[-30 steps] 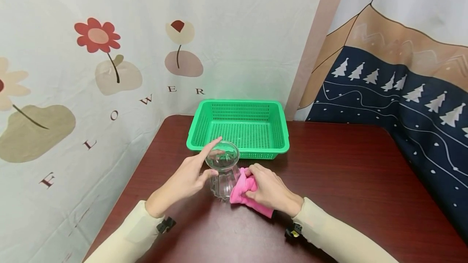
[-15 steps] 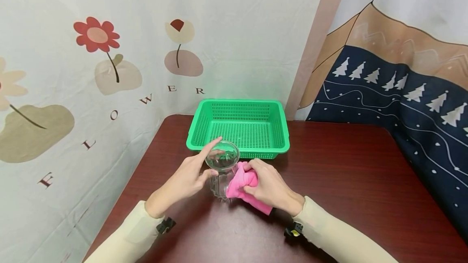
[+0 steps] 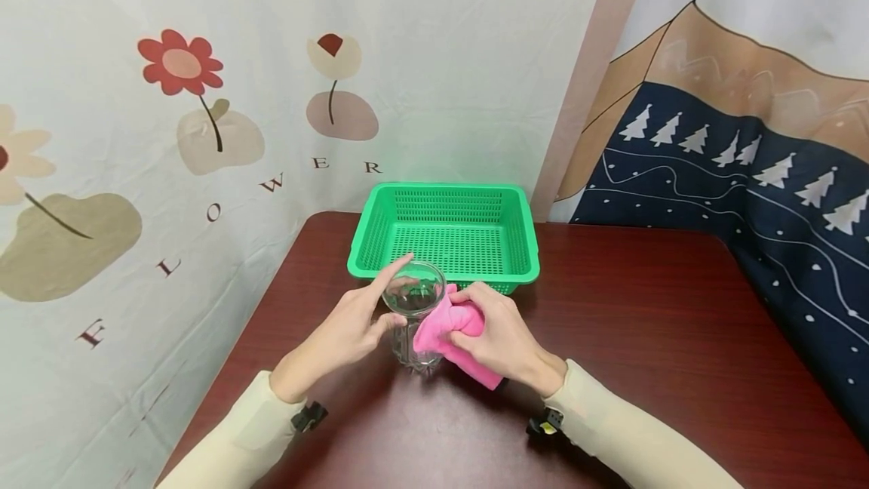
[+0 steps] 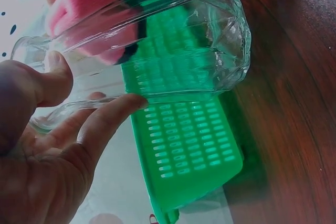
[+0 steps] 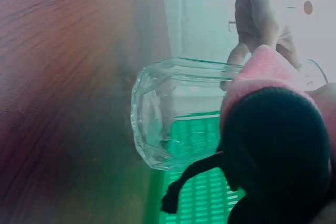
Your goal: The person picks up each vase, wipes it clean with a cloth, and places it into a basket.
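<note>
A clear glass vase (image 3: 406, 343) with a flared rim is upright in front of the basket. My left hand (image 3: 348, 327) grips it around the neck, thumb in front and fingers behind, as the left wrist view shows. My right hand (image 3: 501, 334) holds a bunched pink cloth (image 3: 451, 327) against the vase's right side. The cloth hides part of the vase in the head view. Its dark end (image 5: 275, 140), with a black loop (image 5: 191, 177), fills much of the right wrist view and hides my right fingers there. Whether the base touches the table, I cannot tell.
Right behind the vase stands a green plastic basket (image 3: 527, 247) with slotted walls and nothing in it. Both are on a dark red-brown table (image 3: 631, 323). Printed curtains (image 3: 434, 59) hang behind and along the left and right sides of the table.
My right hand has slid the pink cloth up the vase's side, from near the base to just below the rim. The left hand and the vase have stayed in place.
</note>
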